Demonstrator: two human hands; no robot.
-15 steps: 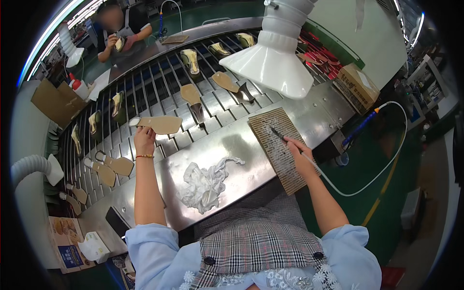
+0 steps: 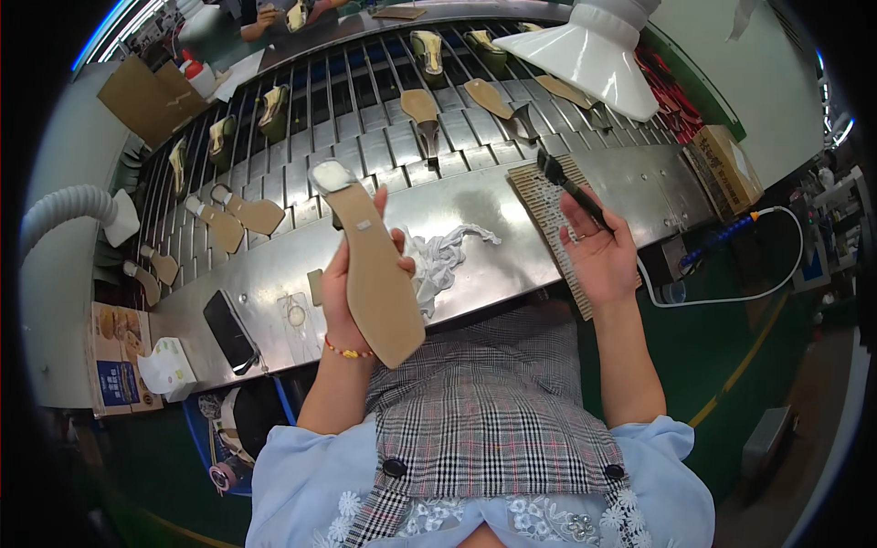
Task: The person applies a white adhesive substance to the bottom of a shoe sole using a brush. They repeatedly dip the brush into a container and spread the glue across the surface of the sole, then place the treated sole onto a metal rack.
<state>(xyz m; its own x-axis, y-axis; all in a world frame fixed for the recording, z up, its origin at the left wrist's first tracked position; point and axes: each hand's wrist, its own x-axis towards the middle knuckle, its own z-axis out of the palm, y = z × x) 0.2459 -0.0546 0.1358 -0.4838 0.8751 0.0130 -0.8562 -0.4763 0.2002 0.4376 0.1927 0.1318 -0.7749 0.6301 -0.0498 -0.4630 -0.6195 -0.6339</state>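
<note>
My left hand (image 2: 336, 290) is closed around a tan shoe sole (image 2: 382, 283) with a white heel end, held tilted above the near edge of the metal table. Its broad toe part points down toward me. In my right hand (image 2: 601, 254) is a black brush (image 2: 568, 185), gripped between thumb and fingers, bristle end up and to the left. The brush is raised over a ribbed cardboard pad (image 2: 548, 212) with dark smears. Between my hands a crumpled white cloth (image 2: 446, 260) lies on the table, partly hidden by the sole.
A slatted conveyor (image 2: 365, 151) runs behind the table, carrying shoes and more tan soles (image 2: 418, 107). A white exhaust hood (image 2: 594, 59) hangs above it. A dark phone (image 2: 228, 331) sits on the left, a white air hose (image 2: 731, 301) loops at the right. Another person works across.
My left hand has brought the sole from over the conveyor toward me and turned it upright. My right hand has lifted the brush off the cardboard pad. The head view has shifted.
</note>
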